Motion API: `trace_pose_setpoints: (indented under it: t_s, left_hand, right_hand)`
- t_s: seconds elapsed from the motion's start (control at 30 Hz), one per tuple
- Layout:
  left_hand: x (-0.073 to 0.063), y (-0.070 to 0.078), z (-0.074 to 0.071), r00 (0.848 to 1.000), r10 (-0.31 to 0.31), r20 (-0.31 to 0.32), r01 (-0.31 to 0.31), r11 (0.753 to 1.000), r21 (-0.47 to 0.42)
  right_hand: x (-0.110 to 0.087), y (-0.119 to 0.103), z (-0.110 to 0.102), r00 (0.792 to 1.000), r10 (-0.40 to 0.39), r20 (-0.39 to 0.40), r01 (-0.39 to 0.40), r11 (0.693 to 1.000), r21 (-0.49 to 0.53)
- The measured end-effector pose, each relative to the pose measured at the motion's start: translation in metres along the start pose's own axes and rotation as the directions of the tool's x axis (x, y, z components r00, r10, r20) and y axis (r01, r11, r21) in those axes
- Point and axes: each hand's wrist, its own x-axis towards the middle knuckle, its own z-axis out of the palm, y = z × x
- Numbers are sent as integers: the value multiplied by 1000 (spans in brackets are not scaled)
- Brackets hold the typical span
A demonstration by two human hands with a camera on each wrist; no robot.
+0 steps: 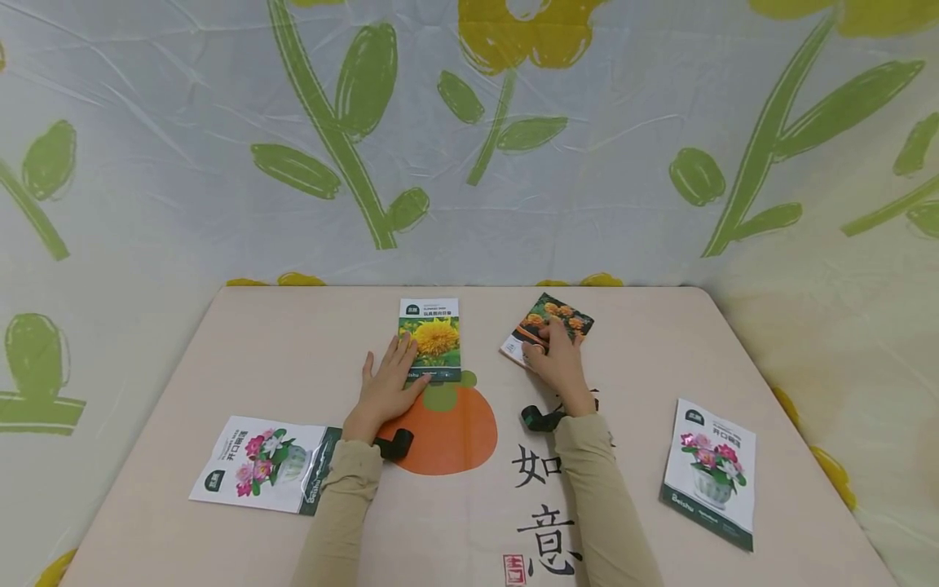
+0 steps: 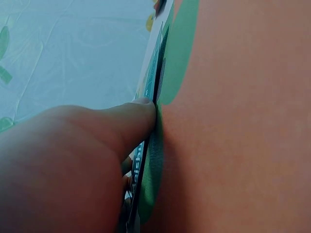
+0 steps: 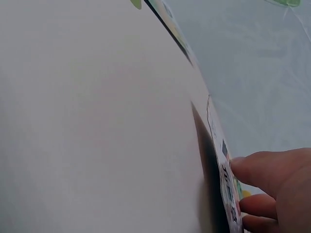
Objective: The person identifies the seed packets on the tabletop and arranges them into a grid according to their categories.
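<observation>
the left hand [image 1: 387, 391] lies on the yellow-flower packet [image 1: 438, 336], fingers apart; the right hand [image 1: 563, 363] touches the orange-flower packet [image 1: 548, 308], fingers bent, pinching or not i cannot tell.

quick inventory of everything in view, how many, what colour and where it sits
table: one, pale pinkish-beige, centre
backdrop: one, pale with green-and-yellow plant print, behind and beside table
yellow-flower packet: one, white, green and yellow, far middle of table
orange-flower packet: one, dark, orange and white, right of yellow-flower packet
pink-flower packets: two, white, green and pink, table's left and right
orange fruit print: one, orange, mid-table
characters: two plain, others partly hidden, black, by right sleeve
seal print: one, red, near edge of view
wrist cameras: two, black, at wrists
sleeves: two, khaki, on forearms
left grip: one, bare, touching yellow-flower packet
right grip: one, bare, touching orange-flower packet
</observation>
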Motion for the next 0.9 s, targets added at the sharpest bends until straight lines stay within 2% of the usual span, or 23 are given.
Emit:
trace_pose_setpoints:
  t_s: [0.13, 0.4, 0.73, 0.9]
  left_hand:
    - [0, 1, -1, 1000, 4, -6, -4, 1000, -5]
    - [-3, 0, 1, 997, 42, -66, -44, 999, -29]
    - [0, 0, 0, 1000, 9, -5, -9, 1000, -1]
    - [-1, 0, -1, 1000, 4, 1, -4, 1000, -4]
  right_hand:
    - [1, -3, 3, 1000, 3, 5, -3, 1000, 5]
    - [1, -5, 8, 1000, -1, 18, 1, 1000, -8]
    - [-5, -7, 10, 999, -45, 27, 45, 999, 24]
    - [-7, -6, 13, 997, -69, 32, 67, 996, 52]
